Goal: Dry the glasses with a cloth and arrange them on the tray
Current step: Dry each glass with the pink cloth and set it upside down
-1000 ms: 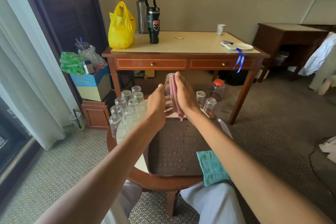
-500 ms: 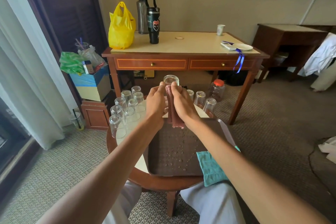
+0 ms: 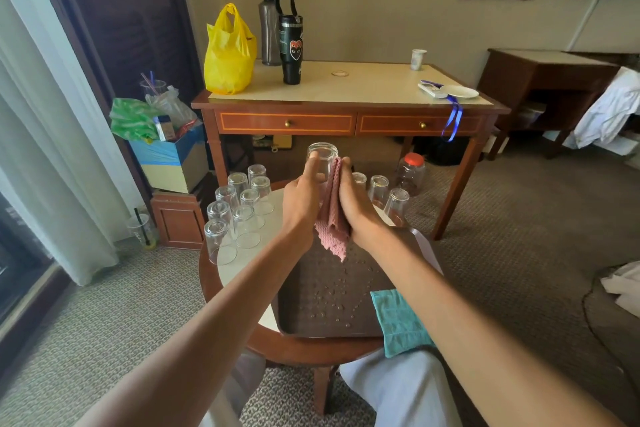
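Note:
My left hand grips a clear glass held base up above the far end of the brown tray. Against the glass's right side my right hand presses a pink cloth, which hangs down between both hands. Water drops speckle the tray's floor. Several upturned glasses stand in a cluster on the round table's left part. Three more upturned glasses stand past the tray's far right corner.
A teal cloth lies over the tray's near right corner. The small round table has a wooden rim. Behind it stands a desk with a yellow bag, bottles and a plate. A red-lidded jar sits on the carpet.
The glass has turned from lying sideways between my hands to base up. Both hands dropped slightly, and the cloth now hangs lower over the tray.

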{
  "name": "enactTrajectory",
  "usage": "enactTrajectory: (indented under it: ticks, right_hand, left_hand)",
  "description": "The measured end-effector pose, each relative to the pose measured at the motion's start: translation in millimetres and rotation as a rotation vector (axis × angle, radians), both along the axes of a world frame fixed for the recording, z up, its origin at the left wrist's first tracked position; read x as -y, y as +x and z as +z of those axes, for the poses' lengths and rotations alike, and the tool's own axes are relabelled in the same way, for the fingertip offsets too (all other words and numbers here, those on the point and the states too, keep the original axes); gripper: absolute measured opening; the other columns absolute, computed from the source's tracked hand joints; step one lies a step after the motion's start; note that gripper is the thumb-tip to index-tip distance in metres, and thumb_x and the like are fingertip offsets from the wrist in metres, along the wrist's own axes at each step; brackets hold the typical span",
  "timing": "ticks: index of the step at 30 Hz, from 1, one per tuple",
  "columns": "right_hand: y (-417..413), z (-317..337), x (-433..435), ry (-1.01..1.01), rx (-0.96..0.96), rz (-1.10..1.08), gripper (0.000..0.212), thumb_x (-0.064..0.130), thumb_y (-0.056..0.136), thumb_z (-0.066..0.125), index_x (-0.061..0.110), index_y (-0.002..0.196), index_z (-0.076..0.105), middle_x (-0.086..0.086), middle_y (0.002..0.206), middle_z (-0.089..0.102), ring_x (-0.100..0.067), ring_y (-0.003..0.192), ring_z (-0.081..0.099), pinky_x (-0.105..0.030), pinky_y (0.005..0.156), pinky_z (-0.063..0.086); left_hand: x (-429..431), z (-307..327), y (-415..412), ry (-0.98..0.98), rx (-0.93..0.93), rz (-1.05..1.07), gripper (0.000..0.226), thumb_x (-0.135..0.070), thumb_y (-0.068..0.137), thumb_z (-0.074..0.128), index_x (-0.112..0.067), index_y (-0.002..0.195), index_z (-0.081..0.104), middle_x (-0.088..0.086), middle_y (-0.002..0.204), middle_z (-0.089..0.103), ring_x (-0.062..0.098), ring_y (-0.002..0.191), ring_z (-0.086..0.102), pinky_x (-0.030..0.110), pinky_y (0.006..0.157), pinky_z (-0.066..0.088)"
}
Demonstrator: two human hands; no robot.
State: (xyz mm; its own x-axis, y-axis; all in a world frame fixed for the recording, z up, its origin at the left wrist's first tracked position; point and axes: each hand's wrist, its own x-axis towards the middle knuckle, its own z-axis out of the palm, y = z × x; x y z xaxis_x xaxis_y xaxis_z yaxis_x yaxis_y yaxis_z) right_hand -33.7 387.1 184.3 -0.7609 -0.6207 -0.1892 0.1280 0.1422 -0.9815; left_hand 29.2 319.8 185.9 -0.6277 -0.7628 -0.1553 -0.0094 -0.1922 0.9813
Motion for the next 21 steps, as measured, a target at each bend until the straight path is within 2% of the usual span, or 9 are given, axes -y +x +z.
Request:
enactTrajectory:
  ticks: [2,4,5,8,10,13,16,18,21]
  right_hand:
    - [5,-7,-2,-0.012,0.043,0.031,0.065,0.07,0.099,0.017,0.032,0.087,0.069,-0.003,0.093,0.076,-0.019,0.092,0.071,-0.037,0.093,0.056]
    - [6,-21,-2,-0.009,0.109,0.057,0.073,0.075,0.096,0.02,0.024,0.095,0.073,-0.007,0.094,0.077,-0.024,0.096,0.072,-0.042,0.098,0.054]
    - [8,-27,-3,-0.016,0.148,0.057,0.076,0.076,0.094,0.022,0.02,0.099,0.073,-0.009,0.097,0.076,-0.026,0.099,0.071,-0.043,0.1,0.053]
    - [11,-40,-6,-0.116,0.36,0.03,0.071,0.071,0.097,0.03,0.014,0.106,0.072,-0.013,0.1,0.076,-0.027,0.092,0.072,-0.041,0.09,0.056]
    - [8,-50,-9,-0.226,0.546,0.008,0.076,0.069,0.098,0.033,0.004,0.107,0.072,-0.019,0.102,0.074,-0.031,0.089,0.072,-0.044,0.09,0.056]
    - [5,-61,-17,-0.391,0.744,-0.023,0.083,0.071,0.096,0.035,-0.003,0.118,0.067,-0.024,0.117,0.069,-0.034,0.098,0.072,-0.045,0.085,0.058]
    - [2,-71,-23,-0.469,0.798,-0.016,0.085,0.074,0.094,0.035,-0.001,0.119,0.069,-0.023,0.124,0.067,-0.033,0.103,0.071,-0.043,0.083,0.061]
    - [4,-73,-23,-0.503,0.794,0.007,0.088,0.077,0.089,0.041,-0.001,0.114,0.072,-0.023,0.125,0.067,-0.034,0.102,0.071,-0.043,0.082,0.061]
    - [5,-71,-24,-0.535,0.783,0.031,0.092,0.081,0.084,0.046,-0.001,0.116,0.07,-0.024,0.127,0.065,-0.035,0.104,0.07,-0.043,0.082,0.06]
  left_hand:
    - [5,1,1,0.001,0.04,-0.013,0.068,-0.071,0.093,0.053,-0.009,0.103,0.078,0.008,0.094,0.079,0.022,0.088,0.076,0.036,0.078,0.06]
    - [8,4,1,0.001,0.066,0.009,0.069,-0.07,0.093,0.053,-0.006,0.101,0.075,0.006,0.093,0.075,0.021,0.084,0.072,0.038,0.083,0.057]
    - [10,6,0,-0.004,0.07,0.038,0.066,-0.068,0.095,0.053,-0.005,0.099,0.073,0.004,0.092,0.071,0.017,0.082,0.066,0.036,0.079,0.052]
    - [18,11,-1,-0.016,0.041,0.107,0.059,-0.065,0.096,0.053,-0.009,0.093,0.07,0.007,0.1,0.073,0.018,0.09,0.063,0.036,0.076,0.043]
    - [25,11,0,0.01,0.001,0.125,0.063,-0.069,0.094,0.053,-0.009,0.102,0.073,0.013,0.104,0.076,0.022,0.094,0.067,0.038,0.079,0.046]
    - [31,16,4,0.023,-0.038,0.106,0.063,-0.065,0.096,0.052,-0.007,0.108,0.073,0.018,0.104,0.076,0.022,0.086,0.067,0.034,0.076,0.053]
    - [34,23,9,0.078,-0.064,0.031,0.043,-0.054,0.101,0.051,-0.015,0.103,0.069,0.01,0.096,0.074,0.023,0.085,0.072,0.039,0.08,0.06]
    - [37,28,12,0.139,-0.071,-0.043,0.032,-0.047,0.1,0.054,-0.017,0.105,0.063,0.01,0.105,0.069,0.027,0.092,0.07,0.044,0.089,0.06]
    - [41,33,17,0.131,0.0,-0.177,0.028,-0.037,0.1,0.059,-0.016,0.117,0.059,0.011,0.114,0.064,0.026,0.098,0.067,0.041,0.089,0.057]
